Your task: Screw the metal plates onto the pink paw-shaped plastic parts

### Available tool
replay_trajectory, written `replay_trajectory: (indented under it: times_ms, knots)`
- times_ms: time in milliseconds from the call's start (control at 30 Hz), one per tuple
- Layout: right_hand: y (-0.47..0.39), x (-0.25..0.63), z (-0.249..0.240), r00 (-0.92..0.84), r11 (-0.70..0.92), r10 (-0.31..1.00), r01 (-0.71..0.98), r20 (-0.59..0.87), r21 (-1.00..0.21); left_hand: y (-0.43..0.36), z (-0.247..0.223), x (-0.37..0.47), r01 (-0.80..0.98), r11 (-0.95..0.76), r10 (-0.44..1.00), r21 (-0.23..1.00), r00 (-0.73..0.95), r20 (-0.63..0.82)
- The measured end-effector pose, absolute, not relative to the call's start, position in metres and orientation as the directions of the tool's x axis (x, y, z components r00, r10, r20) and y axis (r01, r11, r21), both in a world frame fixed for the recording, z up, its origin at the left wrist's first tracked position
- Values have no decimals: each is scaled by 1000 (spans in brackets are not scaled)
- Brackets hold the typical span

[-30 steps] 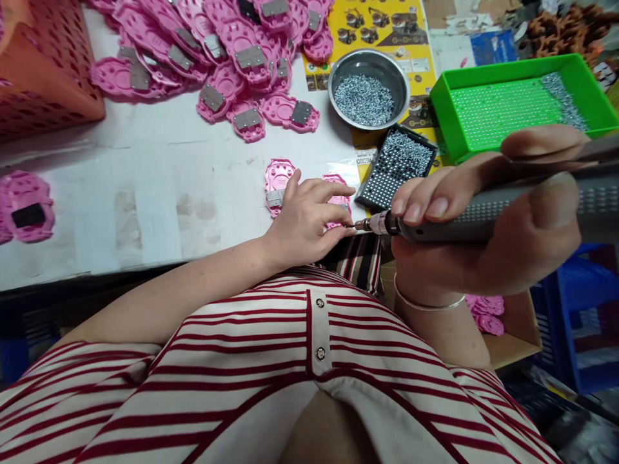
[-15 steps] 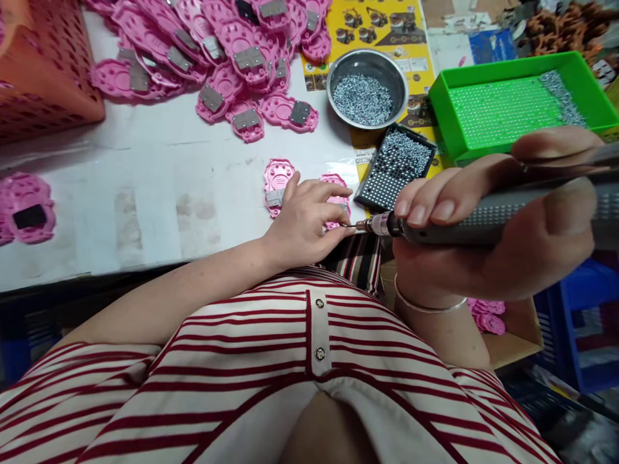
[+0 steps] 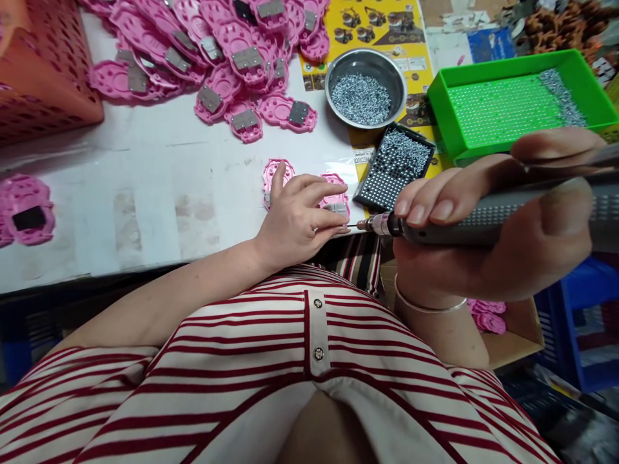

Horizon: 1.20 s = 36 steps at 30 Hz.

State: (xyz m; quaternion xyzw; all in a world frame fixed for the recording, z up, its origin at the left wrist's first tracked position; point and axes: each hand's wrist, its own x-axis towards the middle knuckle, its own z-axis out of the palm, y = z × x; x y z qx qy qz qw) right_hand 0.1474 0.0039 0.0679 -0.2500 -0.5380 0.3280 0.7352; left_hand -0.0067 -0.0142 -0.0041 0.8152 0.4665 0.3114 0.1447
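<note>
The pink shell (image 3: 336,194) lies on the desk (image 3: 145,154) at two o'clock from the left grip (image 3: 291,222), whose fingertips (image 3: 337,220) sit beside the bit (image 3: 356,225) (whether they pinch anything, I cannot tell). If the right grip (image 3: 454,267), closed around the driver (image 3: 488,212), slips, the bit could jab them; a swing toward one o'clock might spill the tray's (image 3: 374,187) screws (image 3: 409,147).

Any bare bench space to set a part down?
Widest bare patch: white tabletop between the pink pieces at the picture's left edge and the left hand, with the orange basket and pink pile beyond. Crowded: right of that hand, where the grey driver, right hand, black tray, metal bowl and green bin sit close together.
</note>
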Motion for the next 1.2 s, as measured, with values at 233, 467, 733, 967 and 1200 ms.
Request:
replay_trajectory:
  times_ms: [233,467,733,967,1200]
  knots:
    - [1,150,66,199,607,793,-323,575,-726,-17,-1,-5,644,-519,854,562,357,379]
    - [3,152,58,179,636,771,-288,612,-716,-15,-2,-5,666,-483,875,569,345,340]
    - [8,157,44,266,667,737,-138,621,-733,-16,-12,-10,742,-458,886,490,337,318]
    - [14,147,38,285,650,755,-205,590,-732,-22,-10,-8,732,-522,849,438,400,345]
    - [16,145,28,221,659,751,-194,622,-727,-24,-8,-8,747,-588,798,311,473,373]
